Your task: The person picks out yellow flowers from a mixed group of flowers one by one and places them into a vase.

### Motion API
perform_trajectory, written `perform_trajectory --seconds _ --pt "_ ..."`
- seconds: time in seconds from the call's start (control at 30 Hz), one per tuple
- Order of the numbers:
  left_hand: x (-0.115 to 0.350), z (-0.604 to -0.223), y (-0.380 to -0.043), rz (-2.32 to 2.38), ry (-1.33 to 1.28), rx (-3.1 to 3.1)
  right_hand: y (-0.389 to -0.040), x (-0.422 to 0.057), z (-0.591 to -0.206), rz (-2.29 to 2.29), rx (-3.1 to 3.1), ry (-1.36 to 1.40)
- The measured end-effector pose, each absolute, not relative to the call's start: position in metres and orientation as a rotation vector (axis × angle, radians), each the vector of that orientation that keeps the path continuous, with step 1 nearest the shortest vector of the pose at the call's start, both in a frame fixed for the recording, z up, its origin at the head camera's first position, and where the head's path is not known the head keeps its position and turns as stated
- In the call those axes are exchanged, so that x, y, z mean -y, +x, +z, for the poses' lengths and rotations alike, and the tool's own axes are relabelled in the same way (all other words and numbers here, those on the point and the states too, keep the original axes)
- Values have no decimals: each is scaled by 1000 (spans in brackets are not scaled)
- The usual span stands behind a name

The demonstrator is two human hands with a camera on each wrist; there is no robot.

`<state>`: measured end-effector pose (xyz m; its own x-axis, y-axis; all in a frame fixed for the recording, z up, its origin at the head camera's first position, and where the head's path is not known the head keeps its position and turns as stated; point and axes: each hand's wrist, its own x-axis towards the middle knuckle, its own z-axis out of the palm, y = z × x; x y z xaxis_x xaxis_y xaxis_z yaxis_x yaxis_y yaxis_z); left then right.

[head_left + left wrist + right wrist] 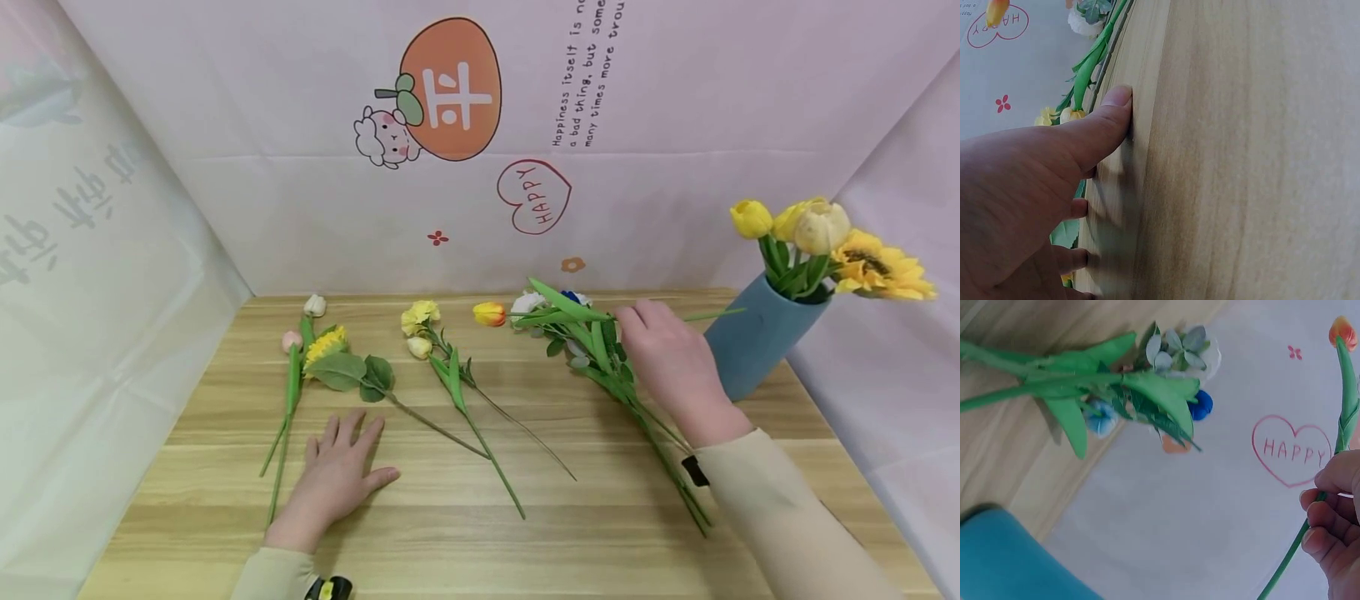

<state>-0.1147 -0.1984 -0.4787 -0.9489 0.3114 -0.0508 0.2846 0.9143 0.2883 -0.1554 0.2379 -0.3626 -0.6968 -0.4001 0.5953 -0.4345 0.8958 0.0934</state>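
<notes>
My right hand (pixel 671 367) pinches the green stem of an orange-red tulip (pixel 489 314). The tulip lies roughly level, bloom to the left, with its stem end reaching toward the blue vase (pixel 757 342). In the right wrist view, thumb and fingertips meet on the stem below the leaf. Beneath this hand lie white and blue flowers (pixel 1200 405) with green leaves and long stems. With fingers spread, my left hand (pixel 337 475) rests on the wooden table (pixel 450 550), close below a sunflower (pixel 326 343) and beside pink and white tulips (pixel 292 340).
Yellow tulips (pixel 752 218), a pale tulip (pixel 822 227) and another sunflower (pixel 873 265) stand in the vase at the right. A yellow carnation (pixel 420 315) and a cream tulip (pixel 418 347) lie mid-table. A printed white cloth (pixel 300 225) hangs behind.
</notes>
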Motion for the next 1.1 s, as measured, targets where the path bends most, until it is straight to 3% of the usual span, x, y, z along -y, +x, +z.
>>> perform_trajectory --seconds 1.1 --pt "199 -482 -115 416 469 -2987 -154 -288 -351 95 2164 475"
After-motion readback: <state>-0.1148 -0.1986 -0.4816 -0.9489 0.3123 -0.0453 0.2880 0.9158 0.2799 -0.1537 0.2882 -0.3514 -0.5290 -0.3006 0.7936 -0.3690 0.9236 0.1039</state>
